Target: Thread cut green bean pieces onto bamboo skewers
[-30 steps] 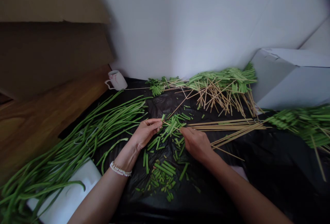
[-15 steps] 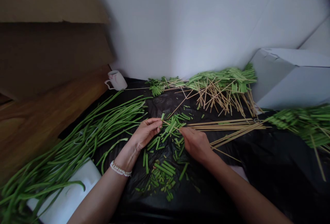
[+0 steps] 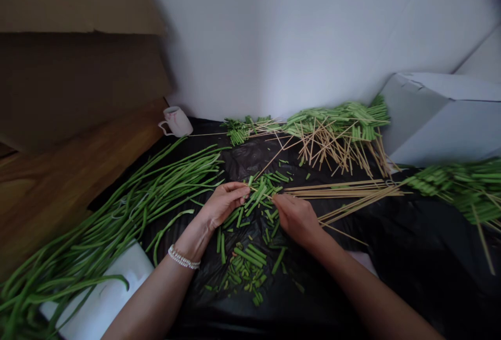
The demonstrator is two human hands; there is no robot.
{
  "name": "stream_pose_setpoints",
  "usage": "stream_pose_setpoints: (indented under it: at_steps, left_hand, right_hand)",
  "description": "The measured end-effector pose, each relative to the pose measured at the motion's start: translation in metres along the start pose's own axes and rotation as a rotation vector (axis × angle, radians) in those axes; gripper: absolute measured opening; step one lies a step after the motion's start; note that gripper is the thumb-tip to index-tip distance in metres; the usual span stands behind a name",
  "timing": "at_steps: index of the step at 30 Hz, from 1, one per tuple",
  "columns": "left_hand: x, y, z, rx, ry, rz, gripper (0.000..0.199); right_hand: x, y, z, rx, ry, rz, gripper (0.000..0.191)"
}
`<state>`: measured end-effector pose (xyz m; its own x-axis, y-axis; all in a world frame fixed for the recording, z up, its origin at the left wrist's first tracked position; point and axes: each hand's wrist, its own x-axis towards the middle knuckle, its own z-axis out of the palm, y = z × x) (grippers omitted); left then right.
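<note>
My left hand [image 3: 230, 199], with a beaded bracelet [image 3: 183, 257] at its wrist, pinches a short green bean piece [image 3: 250, 180] at the tip of a thin wooden skewer [image 3: 259, 191]. The fingers of my right hand [image 3: 291, 213] are closed on the skewer's other end. Beneath and between both hands lie many cut bean pieces [image 3: 250, 256] on black plastic. Bare skewers [image 3: 344, 190] lie to the right of my right hand. Long uncut green beans [image 3: 156, 188] spread out at the left.
Skewered bean pieces [image 3: 340, 118] are piled along the back, with another pile [image 3: 462, 186] at the right. A mug [image 3: 178, 122] stands at the back left, a white box [image 3: 438, 115] at the back right. A white board [image 3: 113, 288] lies under the long beans.
My left hand has moved slightly right and down, closer to my right hand. My right hand has hardly moved.
</note>
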<state>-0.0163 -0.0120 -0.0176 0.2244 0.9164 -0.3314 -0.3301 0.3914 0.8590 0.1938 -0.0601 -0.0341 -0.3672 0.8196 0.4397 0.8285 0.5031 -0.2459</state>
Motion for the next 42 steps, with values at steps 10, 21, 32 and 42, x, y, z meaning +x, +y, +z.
stream_pose_setpoints:
  at_steps: [10,21,32,42]
  left_hand:
    - [-0.006,0.001,0.010,0.095,-0.021,-0.023,0.026]
    - [-0.001,0.005,-0.001,0.398,0.082,0.270,0.025]
    - [0.003,-0.012,-0.006,1.239,0.097,0.561,0.009]
    - [0.002,0.000,-0.003,0.675,0.171,0.485,0.016]
  right_hand:
    - [0.000,0.000,0.003,0.057,-0.061,-0.008,0.021]
    - [0.004,0.017,-0.006,-0.127,0.163,0.067,0.024]
    - [0.004,0.014,-0.004,-0.195,0.139,0.008,0.023]
    - [0.003,0.011,-0.006,-0.154,0.185,-0.019,0.024]
